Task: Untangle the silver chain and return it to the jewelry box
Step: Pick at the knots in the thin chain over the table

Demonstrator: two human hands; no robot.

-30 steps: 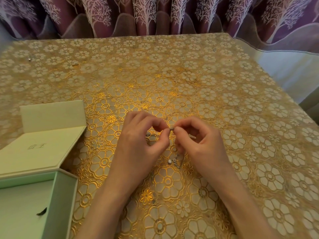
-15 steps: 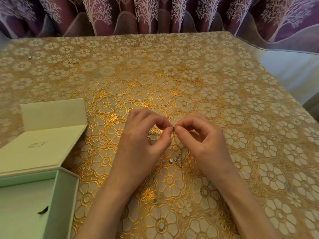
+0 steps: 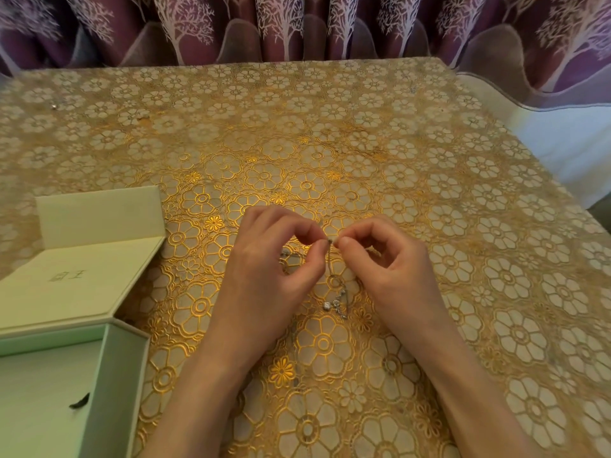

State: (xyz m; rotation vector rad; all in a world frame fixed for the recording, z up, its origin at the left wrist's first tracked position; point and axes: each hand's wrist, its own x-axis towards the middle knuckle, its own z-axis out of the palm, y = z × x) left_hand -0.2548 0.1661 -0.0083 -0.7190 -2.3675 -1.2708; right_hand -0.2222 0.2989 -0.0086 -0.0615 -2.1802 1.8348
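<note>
Little changed from the earlier frames: left hand (image 3: 271, 276) and right hand (image 3: 393, 272) stayed pinched on the silver chain (image 3: 335, 292), fingertips nearly touching above the tablecloth (image 3: 429, 193). Chain's pendant dangled between the wrists. Untangling unfinished; open jewelry box (image 3: 112, 375) waited, well left.

Gold floral tablecloth (image 3: 396, 160); mint box (image 3: 119, 375); purple tree-print curtain (image 3: 297, 28).

Silver chain (image 3: 337, 300): thin, hanging in a loose tangle, small sparkly pendant at its low end.
Jewelry box (image 3: 119, 375): pale green, open, far left.
</note>
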